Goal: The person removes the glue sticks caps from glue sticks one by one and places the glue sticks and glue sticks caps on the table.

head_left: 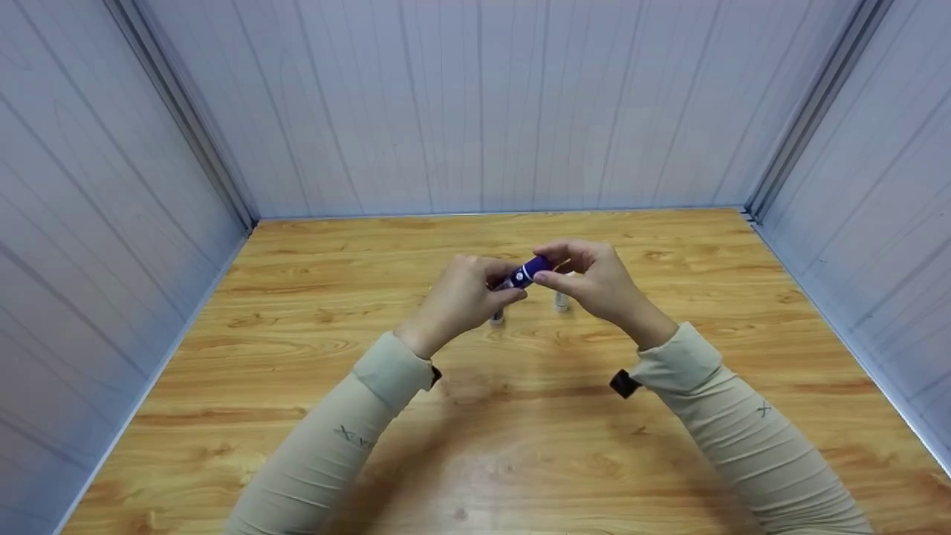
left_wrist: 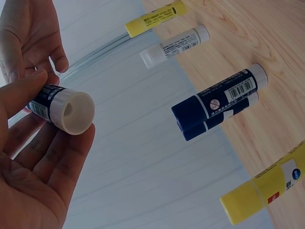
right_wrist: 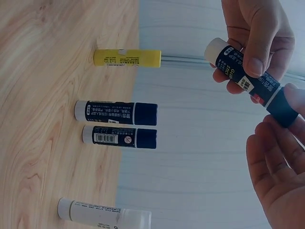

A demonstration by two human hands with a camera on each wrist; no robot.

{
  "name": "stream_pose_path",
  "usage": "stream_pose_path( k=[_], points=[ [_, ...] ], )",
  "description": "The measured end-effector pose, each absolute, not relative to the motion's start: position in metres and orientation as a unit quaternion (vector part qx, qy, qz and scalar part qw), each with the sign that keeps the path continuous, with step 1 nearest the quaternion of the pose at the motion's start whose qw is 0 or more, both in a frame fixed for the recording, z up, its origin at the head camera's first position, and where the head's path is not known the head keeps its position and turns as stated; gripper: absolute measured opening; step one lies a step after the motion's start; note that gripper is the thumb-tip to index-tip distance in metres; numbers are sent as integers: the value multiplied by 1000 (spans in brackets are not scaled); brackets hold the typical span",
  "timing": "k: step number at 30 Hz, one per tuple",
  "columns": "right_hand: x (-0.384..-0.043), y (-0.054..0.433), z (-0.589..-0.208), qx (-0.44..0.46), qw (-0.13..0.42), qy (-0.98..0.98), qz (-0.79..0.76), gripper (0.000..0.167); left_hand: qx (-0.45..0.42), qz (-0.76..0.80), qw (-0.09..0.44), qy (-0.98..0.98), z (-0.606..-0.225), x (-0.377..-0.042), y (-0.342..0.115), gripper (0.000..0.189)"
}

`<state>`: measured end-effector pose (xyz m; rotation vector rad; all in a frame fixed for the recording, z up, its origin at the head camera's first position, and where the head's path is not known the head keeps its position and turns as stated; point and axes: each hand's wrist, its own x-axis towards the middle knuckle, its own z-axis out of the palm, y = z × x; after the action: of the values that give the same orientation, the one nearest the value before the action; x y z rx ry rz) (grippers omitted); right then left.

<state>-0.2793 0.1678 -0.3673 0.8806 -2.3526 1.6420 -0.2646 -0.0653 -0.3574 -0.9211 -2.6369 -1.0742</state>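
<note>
A dark blue glue stick (head_left: 522, 275) with a white base (left_wrist: 78, 114) is held tilted above the table, between both hands. My left hand (head_left: 464, 297) grips its body with thumb and fingers, base end outward. At the other end, my right hand (head_left: 594, 282) pinches the blue cap (right_wrist: 282, 112) between thumb and fingers. The cap sits on the body, with a thin white ring showing at the seam. Below the hands, two more blue glue sticks (right_wrist: 116, 113) stand side by side on the table, mostly hidden by the left hand in the head view.
A white glue stick (head_left: 562, 302) stands below the right hand. Yellow glue sticks (left_wrist: 157, 19) stand on either side of the group in the left wrist view. The wooden table (head_left: 297, 386) is bounded by pale panel walls (head_left: 513, 111) at the back and sides.
</note>
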Motion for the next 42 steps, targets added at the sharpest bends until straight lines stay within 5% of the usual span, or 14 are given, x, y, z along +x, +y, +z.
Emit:
stream_pose_path(
  k=[42],
  points=[
    [-279,205,-356,278,105,-787,540,26,-267,-389,119,-874,-369,-268,-97,22]
  ],
)
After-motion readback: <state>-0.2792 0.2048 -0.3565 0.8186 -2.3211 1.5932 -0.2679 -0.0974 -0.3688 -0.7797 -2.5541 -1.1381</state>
